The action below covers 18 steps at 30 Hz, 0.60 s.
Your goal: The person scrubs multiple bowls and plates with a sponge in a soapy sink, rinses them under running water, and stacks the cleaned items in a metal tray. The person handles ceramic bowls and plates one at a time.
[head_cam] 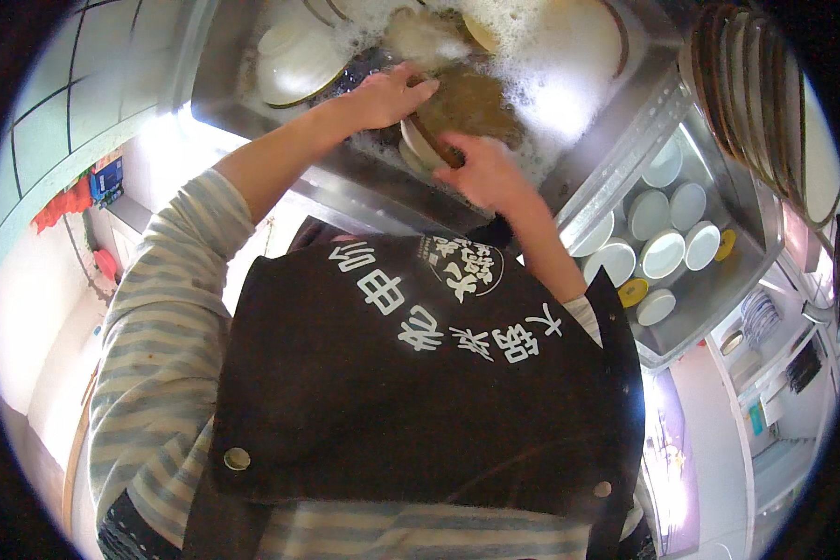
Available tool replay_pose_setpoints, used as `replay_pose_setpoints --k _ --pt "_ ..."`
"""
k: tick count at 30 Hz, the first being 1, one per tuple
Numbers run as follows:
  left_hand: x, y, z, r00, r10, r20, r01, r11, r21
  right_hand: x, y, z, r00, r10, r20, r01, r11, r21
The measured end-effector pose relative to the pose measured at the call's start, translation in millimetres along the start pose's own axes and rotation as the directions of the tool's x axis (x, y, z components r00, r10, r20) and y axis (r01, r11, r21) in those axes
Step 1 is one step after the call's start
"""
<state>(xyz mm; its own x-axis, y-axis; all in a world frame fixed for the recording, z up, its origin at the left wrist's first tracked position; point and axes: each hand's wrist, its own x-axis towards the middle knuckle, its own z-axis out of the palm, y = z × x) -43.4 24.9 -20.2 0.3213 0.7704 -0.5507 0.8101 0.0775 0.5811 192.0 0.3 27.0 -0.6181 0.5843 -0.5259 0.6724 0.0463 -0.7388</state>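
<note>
Both hands are over a stainless steel sink (231, 98) of murky, soapy water. My right hand (486, 168) grips the brown rim of a pale dish (420, 143), which is tilted at the near side of the sink. At the dish's far end is my left hand (392, 98), thumb apart from the fingers. Some of its fingertips are blurred against the water, so its hold is unclear. White dishes (297, 66) lie half in the water to the left. A large pale plate with a dark rim (581, 42) sits under foam on the right.
Right of a metal divider (623, 150), a second basin (731, 294) holds several small white bowls (661, 253) and yellow round items (631, 292). Brown-rimmed plates (749, 105) stand on edge, stacked beyond it. A tiled wall (49, 126) borders the left.
</note>
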Motion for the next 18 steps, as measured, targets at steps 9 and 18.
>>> replay_pose_setpoints --k 9,18 --pt "-4.5 17.1 -18.9 0.962 -0.058 0.267 0.147 0.933 -0.328 31.1 23.0 -29.8 0.939 0.128 -0.318 0.005 0.922 0.388" --pt "5.3 40.3 6.9 0.9 -0.427 0.084 0.367 0.643 -0.672 34.3 -14.2 28.8 0.736 0.082 -0.672 -0.219 0.968 -0.12"
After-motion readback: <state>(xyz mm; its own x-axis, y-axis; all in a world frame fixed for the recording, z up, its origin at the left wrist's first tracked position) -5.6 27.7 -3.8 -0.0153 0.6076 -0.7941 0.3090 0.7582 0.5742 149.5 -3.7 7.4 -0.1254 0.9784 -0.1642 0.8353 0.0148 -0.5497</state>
